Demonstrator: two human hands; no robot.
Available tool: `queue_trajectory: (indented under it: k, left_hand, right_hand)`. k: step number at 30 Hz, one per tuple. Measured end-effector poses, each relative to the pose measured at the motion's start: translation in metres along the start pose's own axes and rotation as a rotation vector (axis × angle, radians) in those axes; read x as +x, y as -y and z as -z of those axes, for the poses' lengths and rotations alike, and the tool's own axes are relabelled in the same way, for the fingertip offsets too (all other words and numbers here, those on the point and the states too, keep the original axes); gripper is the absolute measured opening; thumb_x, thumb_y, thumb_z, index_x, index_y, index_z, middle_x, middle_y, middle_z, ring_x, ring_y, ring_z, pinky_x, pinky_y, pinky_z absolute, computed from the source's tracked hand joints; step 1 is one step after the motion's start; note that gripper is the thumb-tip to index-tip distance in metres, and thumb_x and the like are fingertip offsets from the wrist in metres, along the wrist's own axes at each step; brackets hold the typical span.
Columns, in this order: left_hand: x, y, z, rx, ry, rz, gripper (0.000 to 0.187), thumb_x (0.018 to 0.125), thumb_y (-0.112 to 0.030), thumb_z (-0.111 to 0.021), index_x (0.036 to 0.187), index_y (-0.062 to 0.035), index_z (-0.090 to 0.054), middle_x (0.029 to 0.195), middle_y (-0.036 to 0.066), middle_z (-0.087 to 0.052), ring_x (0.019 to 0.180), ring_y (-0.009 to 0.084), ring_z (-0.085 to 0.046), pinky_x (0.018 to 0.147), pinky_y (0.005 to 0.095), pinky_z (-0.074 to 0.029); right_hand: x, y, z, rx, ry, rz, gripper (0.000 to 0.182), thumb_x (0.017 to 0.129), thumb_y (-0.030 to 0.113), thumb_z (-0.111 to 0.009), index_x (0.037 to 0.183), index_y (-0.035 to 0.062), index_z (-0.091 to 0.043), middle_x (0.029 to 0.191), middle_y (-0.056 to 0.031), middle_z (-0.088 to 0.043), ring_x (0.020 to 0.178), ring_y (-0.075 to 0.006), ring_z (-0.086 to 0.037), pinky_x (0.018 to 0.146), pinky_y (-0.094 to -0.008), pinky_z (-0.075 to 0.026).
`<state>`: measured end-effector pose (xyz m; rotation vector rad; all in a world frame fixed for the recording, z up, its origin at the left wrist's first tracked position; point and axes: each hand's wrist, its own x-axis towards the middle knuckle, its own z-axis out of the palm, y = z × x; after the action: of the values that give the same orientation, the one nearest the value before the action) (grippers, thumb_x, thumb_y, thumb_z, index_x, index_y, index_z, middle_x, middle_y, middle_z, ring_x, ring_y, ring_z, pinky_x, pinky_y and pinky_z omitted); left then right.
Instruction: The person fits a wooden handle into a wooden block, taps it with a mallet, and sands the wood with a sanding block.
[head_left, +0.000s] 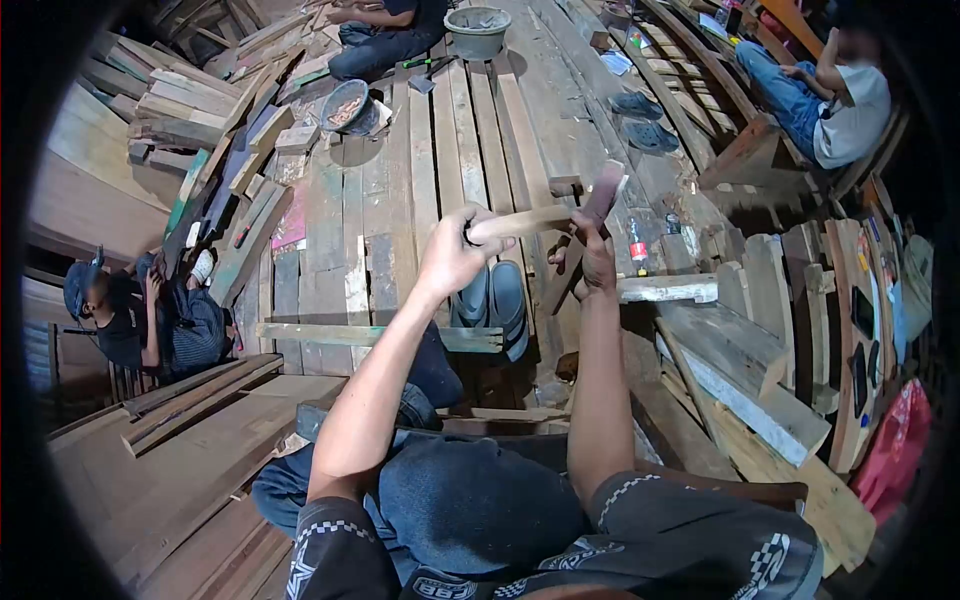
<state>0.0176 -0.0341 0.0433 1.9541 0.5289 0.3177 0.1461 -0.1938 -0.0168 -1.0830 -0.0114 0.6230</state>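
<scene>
My left hand (455,255) is closed around the near end of a pale wooden piece (528,222), held up in front of my knees. At the piece's far end is my right hand (596,262), its fingers closed on a dark reddish-brown strip (603,195) that sticks up above the hand. The strip meets or crosses the wooden piece there; the exact contact is too small to tell. Below the hands, a pair of blue-grey sandals (508,300) lies on the plank floor (325,210).
A crossboard (380,336) lies in front of my legs. Buckets (477,35) (348,108) stand ahead. Wood is stacked left (180,100) and right (745,370). A bottle (638,250) stands right. People sit at left (190,320), right (850,105) and far ahead (390,40).
</scene>
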Motion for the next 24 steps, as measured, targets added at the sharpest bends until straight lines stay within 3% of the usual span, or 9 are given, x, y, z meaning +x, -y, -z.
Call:
queue_trajectory:
  k: [2,3,6,7,10,15,18,19,24]
  left_hand:
    - [0.000,0.011,-0.003,0.052,0.016,-0.069,0.035,0.072,-0.019,-0.080,0.098,-0.0025,-0.064,0.081,0.012,-0.069,0.078,0.0203,-0.067,0.073,0.0329,-0.051]
    - [0.000,0.007,-0.001,0.147,0.059,-0.079,0.032,0.074,-0.017,-0.077,0.098,-0.0009,-0.063,0.082,0.019,-0.068,0.080,0.0312,-0.068,0.075,0.0377,-0.051]
    - [-0.004,0.011,-0.004,0.232,0.226,-0.121,0.030,0.077,-0.015,-0.070,0.101,0.0007,-0.062,0.083,0.019,-0.067,0.083,0.0282,-0.067,0.075,0.0358,-0.050]
    - [-0.003,0.011,-0.006,0.240,0.298,-0.072,0.030,0.079,-0.016,-0.065,0.103,0.0020,-0.060,0.083,0.022,-0.065,0.083,0.0320,-0.066,0.074,0.0385,-0.049]
    - [-0.004,0.010,-0.008,0.269,0.273,-0.063,0.030,0.080,-0.017,-0.064,0.103,0.0024,-0.059,0.082,0.023,-0.064,0.081,0.0322,-0.065,0.074,0.0400,-0.048]
    - [-0.003,0.006,-0.003,0.284,0.188,0.028,0.034,0.080,-0.016,-0.066,0.106,0.0039,-0.058,0.084,0.025,-0.064,0.085,0.0355,-0.065,0.073,0.0409,-0.049]
    - [-0.001,0.015,-0.003,0.292,0.131,-0.016,0.035,0.079,-0.015,-0.066,0.107,0.0043,-0.058,0.088,0.026,-0.064,0.089,0.0367,-0.065,0.075,0.0417,-0.049]
    - [-0.001,0.015,-0.002,0.283,0.130,-0.006,0.036,0.078,-0.014,-0.066,0.108,0.0043,-0.058,0.090,0.027,-0.065,0.092,0.0379,-0.065,0.077,0.0420,-0.049]
    - [-0.002,0.013,0.001,0.227,0.161,-0.043,0.038,0.080,-0.015,-0.065,0.112,0.0033,-0.058,0.089,0.025,-0.065,0.089,0.0343,-0.066,0.077,0.0409,-0.049]
  right_hand:
    - [-0.001,0.000,-0.001,-0.020,0.003,0.030,0.032,0.081,0.033,-0.070,0.093,0.0060,-0.057,0.065,-0.0037,-0.056,0.044,-0.0169,-0.059,0.040,-0.0287,-0.046]
    - [-0.001,0.001,0.000,-0.063,0.020,0.003,0.034,0.080,0.033,-0.071,0.094,0.0050,-0.057,0.066,-0.0040,-0.057,0.043,-0.0169,-0.058,0.040,-0.0285,-0.048]
    - [0.002,-0.003,-0.001,-0.139,0.093,0.067,0.037,0.081,0.035,-0.071,0.096,0.0045,-0.057,0.066,-0.0041,-0.057,0.044,-0.0168,-0.059,0.039,-0.0284,-0.048]
    - [-0.001,-0.001,-0.002,-0.168,0.086,0.018,0.037,0.081,0.032,-0.073,0.097,0.0018,-0.058,0.072,-0.0087,-0.061,0.043,-0.0180,-0.058,0.037,-0.0303,-0.047]
    - [-0.008,0.000,-0.010,-0.238,0.077,0.002,0.038,0.081,0.032,-0.072,0.097,0.0010,-0.058,0.071,-0.0093,-0.061,0.043,-0.0176,-0.058,0.037,-0.0296,-0.047]
    - [-0.014,0.009,-0.021,-0.398,0.273,-0.037,0.036,0.083,0.031,-0.070,0.099,0.0015,-0.058,0.072,-0.0048,-0.063,0.047,-0.0115,-0.055,0.040,-0.0280,-0.046]
    - [-0.004,-0.018,-0.016,-0.706,0.294,0.119,0.025,0.087,0.026,-0.067,0.096,0.0043,-0.059,0.074,-0.0051,-0.063,0.056,-0.0095,-0.057,0.041,-0.0262,-0.044]
    - [-0.004,-0.012,-0.016,-0.753,0.520,0.176,0.020,0.087,0.022,-0.067,0.091,0.0034,-0.060,0.073,-0.0044,-0.063,0.056,-0.0091,-0.057,0.041,-0.0263,-0.043]
    - [-0.010,-0.005,-0.018,-0.566,0.254,0.012,0.023,0.085,0.025,-0.069,0.085,0.0045,-0.059,0.065,-0.0021,-0.057,0.048,-0.0103,-0.053,0.039,-0.0262,-0.042]
